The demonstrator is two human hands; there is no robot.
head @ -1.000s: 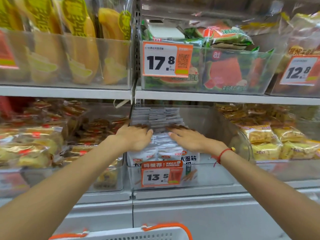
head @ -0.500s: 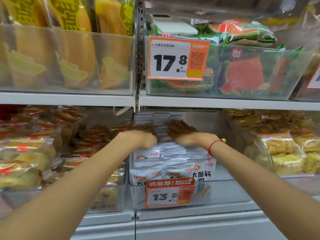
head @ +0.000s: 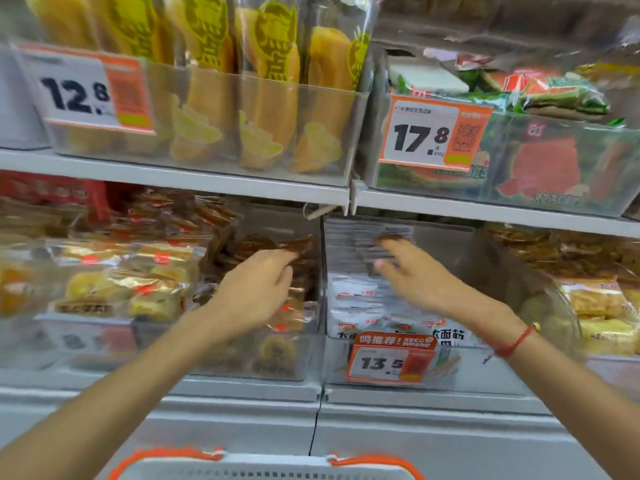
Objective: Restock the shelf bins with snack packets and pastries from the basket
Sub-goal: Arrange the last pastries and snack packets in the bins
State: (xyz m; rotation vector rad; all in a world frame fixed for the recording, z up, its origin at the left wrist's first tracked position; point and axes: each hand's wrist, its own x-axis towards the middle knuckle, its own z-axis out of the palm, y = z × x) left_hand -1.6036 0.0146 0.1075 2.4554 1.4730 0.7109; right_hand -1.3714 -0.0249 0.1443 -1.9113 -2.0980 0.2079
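While my hands were both laid flat on the white packets [head: 367, 299] a second ago, they are now lifted and drawn apart. Only the head view shows this. I take the 13.5 tag [head: 391, 363] as my landmark: the packets stand in rows in the clear bin [head: 498, 261] right behind and above it, filling the left part of the bin, with bare room to their right. My right hand [head: 412, 275] hovers above the tag over the packets, fingers spread and loose, gripping nothing; whether the fingertips brush the back row I cannot tell. My left hand [head: 258, 289] has swung up and left of the tag, in front of the neighbouring bin of brown pastries [head: 252, 247], fingers loosely open, holding nothing. The basket [head: 270, 471] rim shows well below the tag. I judge the packets are now settled, so I would expect to fetch more stock from the basket next.
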